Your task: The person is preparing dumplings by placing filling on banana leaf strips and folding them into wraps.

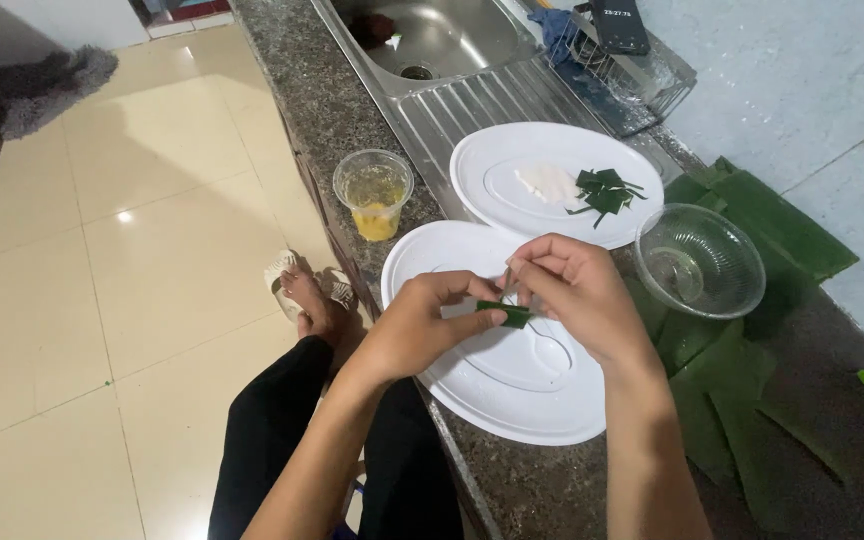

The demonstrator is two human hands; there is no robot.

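Here, a small folded strip of green leaf (505, 313) is pinched betw. thumb & forefinger of the left hand (422, 328); its other fingers are curled in. The right hand (574, 290) is held just beside it, fingers pressed together on the strip's upper end, w/ a thin pale sliver seen betw. the fingertips; what that sliver is can't be told. Both hands are held above the near white oval plastic plate (512, 385), which is set on the dark speckled stone counter (527, 480), near its front edge.

A second white oval plastic plate (492, 165) is placed just behind, carrying a little heap of cut green leaf pieces (605, 190) & a patch of white stuff (547, 182). To the right a clear glass bowl (700, 260) is seen, resting on large flat green leaves (752, 400) spread over the counter. To the left, a clear plastic cup w/ yellow contents (374, 195) is stood by the steel sink (432, 45). A wire rack w/ a blue cloth (607, 70) is placed beyond the drainer.
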